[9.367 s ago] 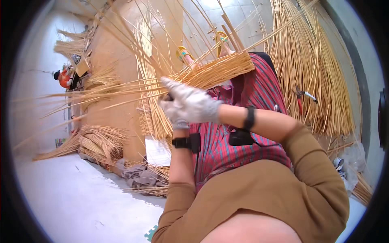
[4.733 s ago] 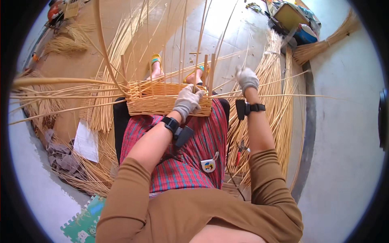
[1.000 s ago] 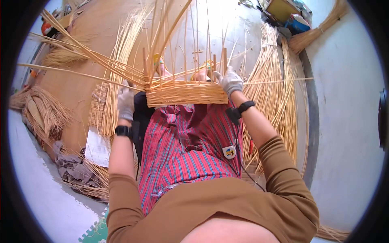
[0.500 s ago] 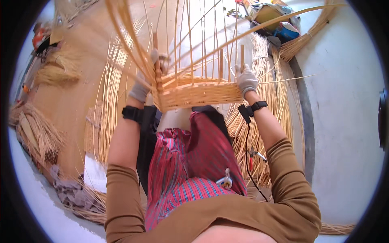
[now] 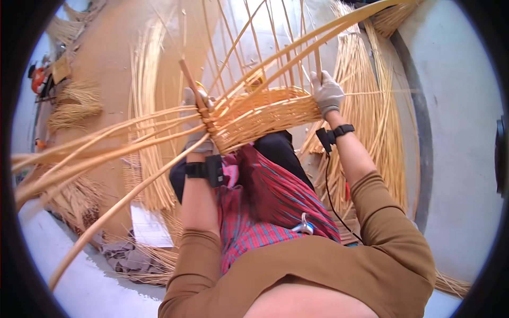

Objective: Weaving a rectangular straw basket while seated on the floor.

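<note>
A half-woven rectangular wicker basket point(image 5: 265, 119) is raised over my lap, bristling with long upright and sideways rods point(image 5: 111, 150). My left hand point(image 5: 194, 108), gloved, grips its left end, partly hidden behind the rods and a thick corner stake point(image 5: 191, 82). My right hand point(image 5: 327, 93), also gloved, is closed on the right end at an upright stake point(image 5: 317, 55). Below lies red striped cloth point(image 5: 275, 196) over my legs, with a small white item point(image 5: 303, 227) hanging on it.
Long bundles of pale rods lie on the floor left point(image 5: 146, 111) and right point(image 5: 366, 122). A white sheet point(image 5: 151, 228) and grey cloth point(image 5: 132, 257) lie lower left. More bundles and an orange-and-black object point(image 5: 38, 79) are at the far left; a wall point(image 5: 456, 148) runs along the right.
The basket was level on my lap, then was lifted and turned, its left end nearer me. Loose rods swung from upright down toward the lower left. Both hands now hold the ends.
</note>
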Tool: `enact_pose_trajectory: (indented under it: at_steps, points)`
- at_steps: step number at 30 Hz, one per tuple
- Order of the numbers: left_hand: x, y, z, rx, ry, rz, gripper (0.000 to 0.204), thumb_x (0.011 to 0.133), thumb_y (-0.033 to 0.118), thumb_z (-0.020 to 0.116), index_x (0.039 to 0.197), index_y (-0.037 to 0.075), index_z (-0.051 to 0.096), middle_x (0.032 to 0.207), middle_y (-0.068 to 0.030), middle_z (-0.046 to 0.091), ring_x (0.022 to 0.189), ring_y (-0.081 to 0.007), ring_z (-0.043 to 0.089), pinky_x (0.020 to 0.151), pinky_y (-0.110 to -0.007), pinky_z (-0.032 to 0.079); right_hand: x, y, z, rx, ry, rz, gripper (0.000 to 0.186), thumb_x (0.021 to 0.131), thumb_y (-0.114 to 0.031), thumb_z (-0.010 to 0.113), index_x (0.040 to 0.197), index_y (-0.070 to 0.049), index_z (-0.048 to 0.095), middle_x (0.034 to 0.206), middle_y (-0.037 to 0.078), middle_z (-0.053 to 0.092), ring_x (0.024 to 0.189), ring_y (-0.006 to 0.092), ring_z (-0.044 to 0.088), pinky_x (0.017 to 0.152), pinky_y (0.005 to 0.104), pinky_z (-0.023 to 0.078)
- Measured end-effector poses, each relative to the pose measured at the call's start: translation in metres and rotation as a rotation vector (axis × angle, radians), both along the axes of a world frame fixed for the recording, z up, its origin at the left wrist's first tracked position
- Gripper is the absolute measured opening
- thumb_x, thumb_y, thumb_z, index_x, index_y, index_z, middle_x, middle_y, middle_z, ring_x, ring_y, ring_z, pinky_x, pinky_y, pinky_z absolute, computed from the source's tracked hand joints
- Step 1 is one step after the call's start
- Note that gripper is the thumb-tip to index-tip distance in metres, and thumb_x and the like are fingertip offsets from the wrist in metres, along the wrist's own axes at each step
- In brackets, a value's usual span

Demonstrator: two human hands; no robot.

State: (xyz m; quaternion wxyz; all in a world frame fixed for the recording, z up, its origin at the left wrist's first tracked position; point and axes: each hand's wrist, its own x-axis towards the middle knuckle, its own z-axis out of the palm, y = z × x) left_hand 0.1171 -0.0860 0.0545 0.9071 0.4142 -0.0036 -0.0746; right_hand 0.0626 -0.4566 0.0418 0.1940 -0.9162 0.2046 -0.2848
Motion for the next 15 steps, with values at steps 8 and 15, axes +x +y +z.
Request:
enact_pose_trajectory:
  at_steps: [8,15]
  points:
    - [0.018,0.02,0.001,0.118,-0.051,0.035,0.047,0.102,0.054,0.051,0.11,0.009,0.061,0.073,0.0004,0.058,0.058,-0.0105,0.056,0.048,-0.024,0.048,-0.012,0.015,0.056,0.001,0.109,-0.029,0.037,0.094,-0.047,0.062,0.097,-0.011,0.07,0.083,0.02,0.07,0.081,0.0399,0.067,0.071,0.0475,0.051]
    - [-0.009,0.098,0.014,-0.16,-0.086,-0.336,0.059,0.104,0.06,0.04,0.115,0.009,0.067,0.092,-0.0087,0.07,0.08,-0.0191,0.068,0.076,-0.037,0.062,-0.078,0.064,0.077,0.208,0.241,0.079,0.049,0.093,-0.054,0.059,0.101,-0.007,0.069,0.092,0.021,0.072,0.092,0.0388,0.068,0.082,0.0474,0.051]
